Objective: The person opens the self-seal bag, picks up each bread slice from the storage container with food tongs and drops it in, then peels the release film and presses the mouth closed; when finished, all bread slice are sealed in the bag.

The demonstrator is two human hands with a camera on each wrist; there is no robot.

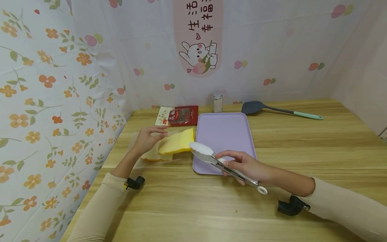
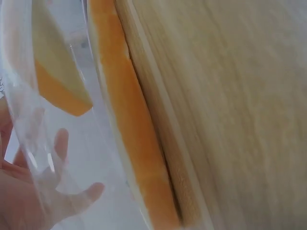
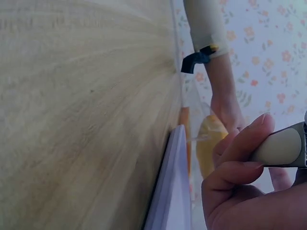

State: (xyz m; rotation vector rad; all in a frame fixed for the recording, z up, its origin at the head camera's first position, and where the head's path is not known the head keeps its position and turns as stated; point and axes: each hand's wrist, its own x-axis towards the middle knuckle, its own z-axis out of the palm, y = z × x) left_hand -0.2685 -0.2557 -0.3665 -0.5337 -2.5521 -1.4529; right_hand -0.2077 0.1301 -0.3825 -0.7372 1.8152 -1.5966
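Observation:
My right hand [image 1: 246,166] grips a pair of metal tongs [image 1: 231,171] with white tips along the handles. Those tips meet the right edge of a yellow bread slice [image 1: 178,143], which is tilted up. Beneath it another bread slice [image 1: 155,154] lies flat on the table, its brown crust [image 2: 132,120] large in the left wrist view. Clear plastic bag film [image 2: 29,115] surrounds the slices. Beside the raised slice is my left hand [image 1: 148,139], thumb and fingers extended and spread apart, seen through the film in the left wrist view.
A lilac tray [image 1: 225,134] lies right of the bread, under the tongs. Behind stand or lie red and cream seasoning packets [image 1: 181,116], a small glass jar [image 1: 217,102] and a dark spatula [image 1: 272,107] with a mint handle. A flowered cloth [image 1: 45,101] hangs at the left.

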